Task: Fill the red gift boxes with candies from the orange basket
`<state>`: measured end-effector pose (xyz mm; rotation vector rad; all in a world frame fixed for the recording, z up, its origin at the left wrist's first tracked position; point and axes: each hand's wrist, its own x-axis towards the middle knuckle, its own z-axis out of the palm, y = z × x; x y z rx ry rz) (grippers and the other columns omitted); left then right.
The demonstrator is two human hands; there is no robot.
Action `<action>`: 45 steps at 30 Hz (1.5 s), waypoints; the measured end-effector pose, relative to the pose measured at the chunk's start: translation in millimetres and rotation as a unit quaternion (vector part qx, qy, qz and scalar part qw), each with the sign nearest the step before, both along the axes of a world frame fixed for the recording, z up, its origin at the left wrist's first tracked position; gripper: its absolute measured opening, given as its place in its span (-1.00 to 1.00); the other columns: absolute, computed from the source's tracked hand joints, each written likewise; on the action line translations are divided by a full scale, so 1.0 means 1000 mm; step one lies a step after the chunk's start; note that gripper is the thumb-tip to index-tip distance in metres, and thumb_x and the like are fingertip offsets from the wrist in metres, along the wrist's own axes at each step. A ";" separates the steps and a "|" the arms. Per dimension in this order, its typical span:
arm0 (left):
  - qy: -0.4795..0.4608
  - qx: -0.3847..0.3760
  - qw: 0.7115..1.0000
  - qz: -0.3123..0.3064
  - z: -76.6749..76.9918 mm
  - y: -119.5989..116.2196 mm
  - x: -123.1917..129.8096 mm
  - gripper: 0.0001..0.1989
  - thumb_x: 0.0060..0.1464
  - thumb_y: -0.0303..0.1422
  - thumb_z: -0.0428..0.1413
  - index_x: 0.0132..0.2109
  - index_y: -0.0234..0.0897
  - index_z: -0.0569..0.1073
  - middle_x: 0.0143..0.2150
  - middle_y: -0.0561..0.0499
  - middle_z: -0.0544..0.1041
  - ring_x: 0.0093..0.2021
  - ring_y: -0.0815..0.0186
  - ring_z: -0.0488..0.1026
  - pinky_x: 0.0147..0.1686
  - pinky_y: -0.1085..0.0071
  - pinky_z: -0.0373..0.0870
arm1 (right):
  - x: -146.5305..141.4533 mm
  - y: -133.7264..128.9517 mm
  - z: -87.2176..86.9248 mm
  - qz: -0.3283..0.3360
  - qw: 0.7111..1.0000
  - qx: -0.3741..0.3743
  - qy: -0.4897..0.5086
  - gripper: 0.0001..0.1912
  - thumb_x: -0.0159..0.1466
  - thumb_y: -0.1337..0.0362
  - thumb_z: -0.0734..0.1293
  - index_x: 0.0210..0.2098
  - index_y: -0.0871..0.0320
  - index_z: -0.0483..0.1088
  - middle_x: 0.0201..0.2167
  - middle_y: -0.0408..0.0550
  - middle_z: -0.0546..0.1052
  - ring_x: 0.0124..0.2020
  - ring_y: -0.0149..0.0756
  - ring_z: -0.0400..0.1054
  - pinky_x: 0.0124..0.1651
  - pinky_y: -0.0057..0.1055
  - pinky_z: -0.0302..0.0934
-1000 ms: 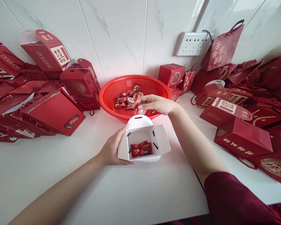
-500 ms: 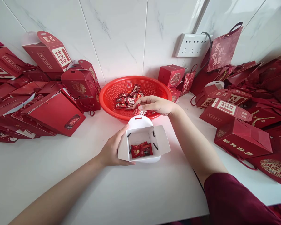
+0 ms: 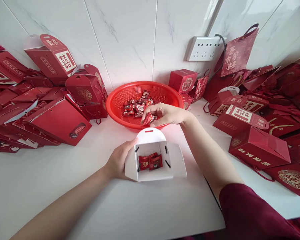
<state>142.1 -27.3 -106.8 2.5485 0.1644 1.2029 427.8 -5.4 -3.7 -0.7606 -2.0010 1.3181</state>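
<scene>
My left hand [image 3: 120,159] grips the left side of an open box [image 3: 153,174] with a white inside, its mouth facing me. Several red wrapped candies [image 3: 150,161] lie in the bottom of it. Between the thumb and fingers of my right hand [image 3: 166,114] is a red wrapped candy [image 3: 147,118], held over the front rim of the red plastic basket [image 3: 115,108]. More wrapped candies [image 3: 140,107] are piled in that basket, just behind my right hand.
Red gift boxes [image 3: 56,120] crowd the left side of the white table [image 3: 110,210]. Others [image 3: 260,146] are heaped on the right. Small red boxes [image 3: 182,80] stand beside the basket, and a power strip [image 3: 205,48] is on the tiled wall.
My right hand has drawn back slightly from the pile with a candy in its fingers. The box has tipped more toward me, and its right flap has swung lower.
</scene>
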 end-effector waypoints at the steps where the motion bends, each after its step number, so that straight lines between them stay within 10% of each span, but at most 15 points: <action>1: -0.023 0.043 0.999 -0.012 -0.001 -0.001 0.000 0.04 -0.05 0.03 0.27 0.44 -0.21 0.00 0.11 -0.25 0.50 0.02 -0.02 0.53 -0.10 0.12 0.57 | 0.000 0.000 0.000 0.001 1.000 0.015 -0.010 -0.67 0.15 0.26 0.49 -0.09 0.17 0.49 -0.12 -0.03 0.55 -0.11 -0.27 0.41 0.01 -0.33 0.28; 5: -0.048 0.139 0.986 -0.075 -0.003 -0.005 0.003 -0.23 0.16 -0.17 0.11 0.43 -0.19 0.05 0.15 -0.24 0.48 0.15 -0.06 0.46 -0.07 0.06 0.56 | -0.001 0.001 -0.001 -0.018 0.999 0.019 -0.024 -0.75 0.18 0.24 0.45 -0.16 0.17 0.49 -0.18 -0.07 0.53 -0.12 -0.26 0.38 0.01 -0.32 0.26; 11: 0.017 -0.037 0.999 0.009 0.002 0.005 0.003 0.27 -0.27 0.14 0.34 0.46 -0.24 -0.04 0.17 -0.30 0.44 0.04 -0.14 0.52 -0.09 0.02 0.55 | -0.006 -0.005 0.003 -0.061 0.995 0.033 -0.073 -0.80 0.22 0.22 0.37 -0.19 0.18 0.45 -0.27 -0.12 0.48 -0.22 -0.30 0.33 -0.07 -0.37 0.21; 17: 0.094 -0.121 0.988 0.011 0.005 0.001 -0.001 0.33 -0.35 0.11 0.39 0.46 -0.12 -0.09 0.30 -0.26 0.33 0.19 -0.20 0.41 0.06 -0.01 0.48 | -0.009 -0.005 0.003 -0.086 0.989 0.050 -0.106 -0.88 0.23 0.25 0.33 -0.25 0.14 0.43 -0.32 -0.15 0.45 -0.28 -0.32 0.29 -0.17 -0.40 0.19; 28: 0.086 -0.105 0.991 -0.007 0.001 0.002 -0.001 0.34 -0.37 0.10 0.40 0.46 -0.15 -0.09 0.20 -0.25 0.43 0.07 -0.11 0.50 -0.04 0.09 0.51 | -0.018 -0.082 0.070 -0.125 0.966 0.162 -0.160 -0.74 0.28 0.38 0.31 -0.04 0.07 0.45 -0.24 -0.13 0.53 -0.32 -0.30 0.37 -0.26 -0.38 0.17; 32: 0.094 -0.126 0.987 -0.012 0.001 0.001 0.000 0.32 -0.35 0.11 0.39 0.45 -0.16 -0.08 0.18 -0.23 0.45 0.05 -0.08 0.52 -0.03 0.11 0.51 | -0.023 -0.090 0.066 -0.065 0.971 0.110 -0.204 -0.78 0.24 0.37 0.38 -0.13 0.01 0.52 -0.26 -0.13 0.58 -0.34 -0.28 0.42 -0.31 -0.37 0.15; 45: 0.011 0.002 0.999 -0.045 -0.006 0.002 0.003 0.24 -0.22 0.12 0.33 0.46 -0.29 -0.05 0.11 -0.29 0.48 0.00 -0.08 0.52 -0.13 0.07 0.54 | -0.009 -0.089 0.069 -0.186 0.901 0.153 -0.361 -0.82 0.30 0.17 0.35 -0.12 0.04 0.47 -0.35 -0.09 0.58 -0.29 -0.16 0.45 -0.29 -0.34 0.18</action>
